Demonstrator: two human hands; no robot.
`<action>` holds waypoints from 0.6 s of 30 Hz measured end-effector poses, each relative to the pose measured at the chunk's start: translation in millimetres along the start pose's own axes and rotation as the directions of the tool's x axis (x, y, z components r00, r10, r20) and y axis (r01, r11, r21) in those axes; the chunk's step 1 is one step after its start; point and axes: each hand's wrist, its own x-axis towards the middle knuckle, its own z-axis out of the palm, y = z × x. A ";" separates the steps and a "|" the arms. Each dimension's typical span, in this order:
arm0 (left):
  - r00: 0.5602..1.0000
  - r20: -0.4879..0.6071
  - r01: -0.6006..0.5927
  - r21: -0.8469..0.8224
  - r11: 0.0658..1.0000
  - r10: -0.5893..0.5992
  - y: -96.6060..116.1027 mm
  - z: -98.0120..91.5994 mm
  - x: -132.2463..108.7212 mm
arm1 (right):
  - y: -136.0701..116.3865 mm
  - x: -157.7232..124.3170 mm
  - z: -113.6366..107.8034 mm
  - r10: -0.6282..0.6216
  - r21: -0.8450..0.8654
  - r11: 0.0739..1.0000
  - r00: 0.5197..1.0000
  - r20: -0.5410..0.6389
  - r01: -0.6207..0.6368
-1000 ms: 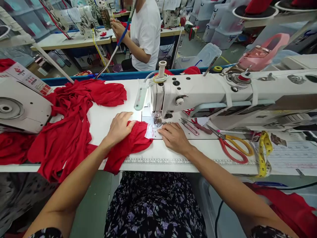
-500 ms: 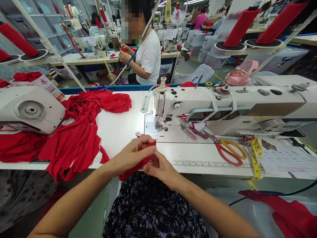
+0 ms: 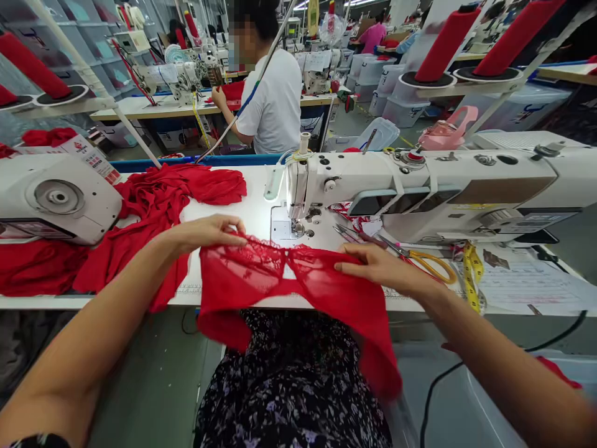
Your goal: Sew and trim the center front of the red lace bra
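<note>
A red lace-edged garment (image 3: 298,292) is stretched out between my two hands, over the front edge of the white sewing table (image 3: 224,224). My left hand (image 3: 208,230) pinches its upper left edge, fingers closed. At the upper right edge my right hand (image 3: 377,264) grips the fabric. The garment hangs down over my lap. Just behind it stands the white sewing machine (image 3: 420,186), its needle area (image 3: 298,227) a little beyond the cloth.
A heap of red fabric pieces (image 3: 153,218) lies on the table's left, beside another machine (image 3: 56,199). Yellow-handled scissors (image 3: 429,261), snips and a yellow tape measure (image 3: 472,274) lie at right. A person in a white shirt (image 3: 275,99) sews at the bench behind.
The garment left the needle plate and was bunched in both hands near my lap. Now my hands have moved apart and spread it wide above the table edge.
</note>
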 end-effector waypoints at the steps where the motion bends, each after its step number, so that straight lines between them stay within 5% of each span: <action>1: 0.990 -0.122 -0.049 0.193 0.980 0.073 -0.7 2.0 13.8 | 1.2 8.5 -4.7 -0.018 -0.251 0.968 0.996 -0.091 -0.006; 2: 0.942 -0.283 -0.072 0.345 0.936 0.178 -2.5 10.1 26.2 | 2.0 16.4 -3.1 -0.079 -0.435 0.900 0.971 -0.226 -0.028; 4: 0.769 -0.483 -0.127 0.526 0.841 0.419 -10.9 42.7 44.1 | 4.1 28.3 16.0 -0.317 -0.619 0.785 0.869 -0.379 0.016; 6: 0.632 -0.495 -0.218 0.625 0.750 0.596 -26.3 86.6 50.4 | 9.7 34.6 45.0 -0.519 -0.637 0.736 0.794 -0.317 0.227; 7: 0.618 -0.446 -0.277 0.647 0.710 0.648 -35.9 107.8 49.8 | 14.4 36.5 58.5 -0.578 -0.619 0.712 0.776 -0.251 0.330; 11: 0.695 -0.149 -0.382 0.752 0.537 0.703 -71.3 153.0 36.4 | 40.4 41.6 79.7 -0.632 -0.601 0.674 0.757 -0.167 0.430; 14: 0.758 -0.088 -0.335 0.798 0.501 0.646 -78.3 149.3 31.2 | 49.5 44.3 70.3 -0.609 -0.587 0.690 0.778 -0.154 0.424; 18: 0.752 -0.113 -0.308 0.811 0.498 0.649 -66.8 140.0 38.3 | 34.3 51.9 66.8 -0.613 -0.535 0.712 0.775 -0.157 0.455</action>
